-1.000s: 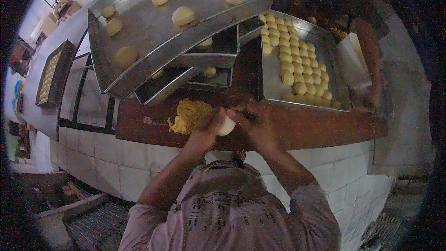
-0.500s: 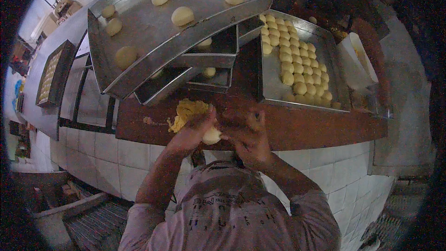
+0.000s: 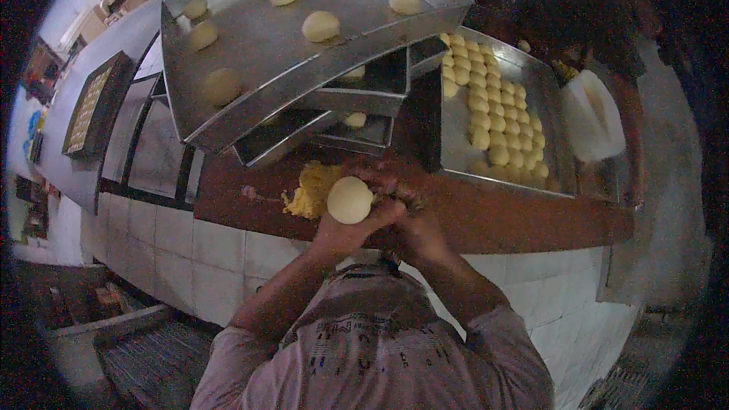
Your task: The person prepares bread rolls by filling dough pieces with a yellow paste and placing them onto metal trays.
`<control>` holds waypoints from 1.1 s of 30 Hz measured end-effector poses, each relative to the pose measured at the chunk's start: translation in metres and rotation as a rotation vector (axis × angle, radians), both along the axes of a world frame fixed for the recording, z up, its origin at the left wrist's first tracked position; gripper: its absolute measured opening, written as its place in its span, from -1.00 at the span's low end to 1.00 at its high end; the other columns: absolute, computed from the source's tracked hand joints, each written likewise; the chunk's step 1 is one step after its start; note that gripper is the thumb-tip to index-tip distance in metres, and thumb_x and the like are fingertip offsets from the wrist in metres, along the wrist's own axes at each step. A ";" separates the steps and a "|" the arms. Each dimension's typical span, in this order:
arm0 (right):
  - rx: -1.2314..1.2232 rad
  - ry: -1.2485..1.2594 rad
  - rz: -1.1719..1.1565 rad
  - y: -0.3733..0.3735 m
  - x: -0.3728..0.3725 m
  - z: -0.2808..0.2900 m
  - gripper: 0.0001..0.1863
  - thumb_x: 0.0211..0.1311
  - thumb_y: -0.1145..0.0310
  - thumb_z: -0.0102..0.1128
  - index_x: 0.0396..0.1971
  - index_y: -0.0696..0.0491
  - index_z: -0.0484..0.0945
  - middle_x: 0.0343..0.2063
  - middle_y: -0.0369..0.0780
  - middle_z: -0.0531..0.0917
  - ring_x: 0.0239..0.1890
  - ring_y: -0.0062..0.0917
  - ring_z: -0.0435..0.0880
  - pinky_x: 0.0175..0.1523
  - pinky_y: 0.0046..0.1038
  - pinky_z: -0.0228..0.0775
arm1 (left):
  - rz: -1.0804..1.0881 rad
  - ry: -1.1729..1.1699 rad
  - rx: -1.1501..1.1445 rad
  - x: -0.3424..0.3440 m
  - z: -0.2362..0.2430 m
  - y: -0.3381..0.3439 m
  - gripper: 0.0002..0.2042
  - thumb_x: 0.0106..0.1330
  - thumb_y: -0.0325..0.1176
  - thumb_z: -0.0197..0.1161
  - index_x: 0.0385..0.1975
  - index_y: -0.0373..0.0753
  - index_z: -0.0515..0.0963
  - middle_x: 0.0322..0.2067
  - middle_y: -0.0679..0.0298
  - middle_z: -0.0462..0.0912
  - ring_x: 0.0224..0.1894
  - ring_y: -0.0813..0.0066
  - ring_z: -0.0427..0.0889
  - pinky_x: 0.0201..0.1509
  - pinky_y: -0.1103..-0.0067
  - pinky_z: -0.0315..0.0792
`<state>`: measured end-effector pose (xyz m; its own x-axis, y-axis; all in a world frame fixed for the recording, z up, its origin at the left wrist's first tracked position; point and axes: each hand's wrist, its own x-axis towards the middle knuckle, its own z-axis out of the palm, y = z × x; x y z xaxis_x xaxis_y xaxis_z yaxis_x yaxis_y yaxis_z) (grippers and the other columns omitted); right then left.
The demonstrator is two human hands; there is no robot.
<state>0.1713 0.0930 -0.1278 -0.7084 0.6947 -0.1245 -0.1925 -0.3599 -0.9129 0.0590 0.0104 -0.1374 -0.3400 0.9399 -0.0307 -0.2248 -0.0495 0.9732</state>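
A pale, round dough ball (image 3: 350, 200) sits in my left hand (image 3: 351, 236), near the front edge of the brown table. My left fingers are partly hidden behind it. Close against it on the right is my right hand (image 3: 414, 222), in shadow and blurred, so its fingers are hard to make out. A crumbly yellow mass of filling (image 3: 312, 189) lies on the table just left of the dough ball.
Stacked metal trays (image 3: 266, 38) with spaced dough balls rise ahead on the left. On the right, another tray (image 3: 562, 175) holds tight rows of dough balls, with a white container (image 3: 591, 118) beside it. A person (image 3: 577, 15) is at the far right. A filled tray (image 3: 97, 106) stands far left.
The dough ball has come up and shows its full round face, where my left hand partly covered it before. My hands have drawn together. The whole view has shifted slightly.
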 end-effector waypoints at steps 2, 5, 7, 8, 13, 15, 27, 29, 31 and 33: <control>0.638 -0.343 -0.003 0.006 0.004 0.011 -0.73 0.25 0.41 0.09 -0.06 0.13 0.49 -0.11 -0.10 0.59 -0.04 -0.34 0.56 0.09 -0.32 0.37 | 0.097 0.116 -0.077 -0.011 0.008 0.004 -0.57 0.12 -0.39 0.34 -0.02 -0.21 0.37 -0.10 0.22 0.49 -0.07 0.43 0.52 0.01 0.54 0.43; 0.940 -0.441 -0.088 0.005 0.011 0.038 -0.64 0.24 0.39 0.09 0.03 0.11 0.45 0.02 -0.03 0.50 0.07 -0.17 0.46 0.18 -0.25 0.27 | 0.259 0.250 -0.115 -0.022 0.003 0.004 -0.67 0.12 -0.42 0.32 -0.12 -0.22 0.43 -0.16 0.24 0.51 -0.11 0.44 0.53 -0.03 0.54 0.43; 1.235 -0.506 -0.017 -0.015 -0.001 0.074 -0.61 0.20 0.37 0.13 0.04 0.09 0.45 0.07 -0.02 0.44 0.10 -0.11 0.42 0.17 -0.26 0.27 | 0.338 0.286 -0.034 -0.022 -0.024 -0.002 -0.72 0.13 -0.43 0.29 -0.16 -0.24 0.44 -0.19 0.25 0.51 -0.13 0.45 0.53 -0.06 0.54 0.44; 1.388 -0.534 0.013 -0.022 -0.007 0.085 -0.60 0.19 0.35 0.15 0.05 0.08 0.44 0.10 -0.01 0.40 0.11 -0.07 0.40 0.17 -0.26 0.27 | 0.350 0.306 0.001 -0.024 -0.026 -0.004 -0.73 0.13 -0.44 0.28 -0.17 -0.25 0.44 -0.20 0.25 0.51 -0.13 0.45 0.53 -0.06 0.54 0.44; 1.669 -0.246 0.353 -0.014 -0.026 0.095 -0.49 0.03 0.32 0.29 0.05 0.02 0.45 0.04 -0.06 0.42 0.09 -0.13 0.41 0.16 -0.19 0.27 | 0.194 0.012 -0.034 -0.035 0.002 -0.009 -0.59 0.07 -0.43 0.29 -0.06 -0.26 0.36 -0.25 0.23 0.50 -0.07 0.32 0.48 0.00 0.45 0.40; 1.565 -0.218 0.563 0.001 -0.037 0.118 -0.52 0.05 0.31 0.27 0.03 0.01 0.46 0.03 -0.07 0.43 0.12 -0.15 0.38 0.19 -0.16 0.23 | 0.251 0.714 0.152 -0.042 0.002 -0.020 -0.52 0.01 -0.39 0.36 -0.06 -0.26 0.35 -0.26 0.17 0.50 -0.11 0.16 0.48 -0.01 0.39 0.40; 1.272 -0.018 0.019 0.158 -0.282 0.244 -0.45 0.13 0.27 0.24 0.12 0.05 0.30 -0.03 -0.14 0.51 0.02 -0.47 0.48 0.04 -0.42 0.36 | 0.615 1.246 -0.297 -0.147 -0.070 -0.085 -0.67 0.03 -0.28 0.29 -0.27 -0.31 0.39 -0.37 0.04 0.42 -0.24 0.03 0.44 -0.23 0.26 0.37; 1.315 0.003 -0.139 0.181 -0.331 0.243 -0.45 0.14 0.26 0.22 0.13 0.02 0.31 -0.05 -0.12 0.52 0.01 -0.43 0.49 0.04 -0.38 0.36 | 0.611 1.283 -0.302 -0.145 -0.082 -0.088 -0.63 0.00 -0.26 0.30 -0.24 -0.31 0.39 -0.35 0.03 0.42 -0.23 0.01 0.44 -0.19 0.24 0.39; 1.449 -0.079 -0.308 0.202 -0.368 0.223 -0.48 0.18 0.19 0.16 0.13 0.00 0.32 0.00 -0.05 0.49 0.07 -0.36 0.46 0.12 -0.27 0.29 | 0.565 1.184 -0.380 -0.148 -0.106 -0.090 -0.59 -0.02 -0.25 0.30 -0.21 -0.31 0.40 -0.32 0.01 0.43 -0.20 -0.03 0.44 -0.14 0.22 0.40; 1.639 -0.609 -0.086 0.228 -0.399 0.173 -0.50 0.24 0.07 0.02 0.13 -0.03 0.34 0.12 0.01 0.37 0.20 -0.26 0.32 0.27 -0.12 0.08 | 0.547 1.152 -0.420 -0.149 -0.090 -0.089 -0.58 -0.01 -0.23 0.29 -0.18 -0.31 0.40 -0.30 0.00 0.43 -0.18 -0.04 0.45 -0.11 0.23 0.40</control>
